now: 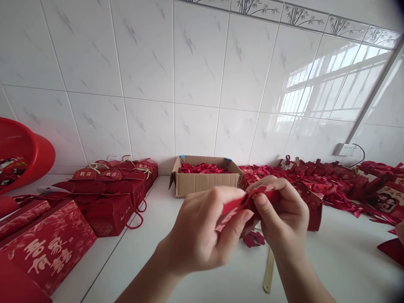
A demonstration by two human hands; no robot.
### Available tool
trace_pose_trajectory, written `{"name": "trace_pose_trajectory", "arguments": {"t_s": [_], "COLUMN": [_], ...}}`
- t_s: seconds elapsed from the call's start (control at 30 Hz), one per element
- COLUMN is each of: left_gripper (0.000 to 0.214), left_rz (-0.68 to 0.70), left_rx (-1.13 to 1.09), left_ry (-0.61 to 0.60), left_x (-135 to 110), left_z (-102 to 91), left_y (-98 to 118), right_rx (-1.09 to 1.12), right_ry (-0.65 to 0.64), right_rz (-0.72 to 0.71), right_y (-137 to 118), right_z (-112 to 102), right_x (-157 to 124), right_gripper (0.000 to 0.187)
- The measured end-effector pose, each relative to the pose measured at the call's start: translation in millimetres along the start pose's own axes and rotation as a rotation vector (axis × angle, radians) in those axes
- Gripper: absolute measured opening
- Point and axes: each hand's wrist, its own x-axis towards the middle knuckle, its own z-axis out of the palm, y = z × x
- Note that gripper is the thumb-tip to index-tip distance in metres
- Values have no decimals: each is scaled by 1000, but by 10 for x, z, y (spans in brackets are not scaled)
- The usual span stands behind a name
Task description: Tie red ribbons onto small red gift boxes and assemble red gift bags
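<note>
Both my hands are raised above the white table, in the middle of the head view. My left hand (200, 229) pinches a small red card box (232, 215) with pale lettering on its side. My right hand (282, 216) grips the same box from the other side, its thumb pressed near a red flap at the top. My fingers cover much of the box, so its full shape is hidden. Below it on the table lie dark red flower-shaped cut-outs (253, 239). A flat gold-coloured strip (269, 271) lies beside my right wrist.
An open cardboard box (206, 185) of red ribbons stands against the tiled wall. Red gift boxes (109, 206) with cord handles are stacked left, near a red plastic basin (41, 153). Many small red ribboned boxes (331, 179) crowd the right. Another person's hand (400, 231) shows at the right edge.
</note>
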Motion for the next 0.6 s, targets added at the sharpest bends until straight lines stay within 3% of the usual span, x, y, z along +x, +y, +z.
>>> {"name": "trace_pose_trajectory", "arguments": {"t_s": [0.13, 0.23, 0.33, 0.47, 0.53, 0.6], "left_gripper": [72, 78, 68, 16, 19, 19], "left_rz": [-203, -325, -427, -546, -563, -519], "left_rx": [137, 219, 197, 126, 104, 69], "left_ry": [-104, -134, -188, -292, -336, -265], "left_x": [-9, -28, -34, 0, 34, 74], "left_z": [135, 212, 170, -64, -209, -339], "left_y": [-77, -135, -210, -324, -358, -359], "right_rx": [-148, -199, -266, -348, -362, -364], "right_ry": [144, 150, 154, 141, 99, -15], "right_rz": [70, 71, 32, -13, -48, -95], "right_y": [36, 89, 149, 203, 209, 202], "right_z": [6, 19, 9, -40, -65, -84], "right_x": [40, 78, 108, 141, 155, 164], "right_gripper": [12, 12, 12, 12, 11, 9]}}
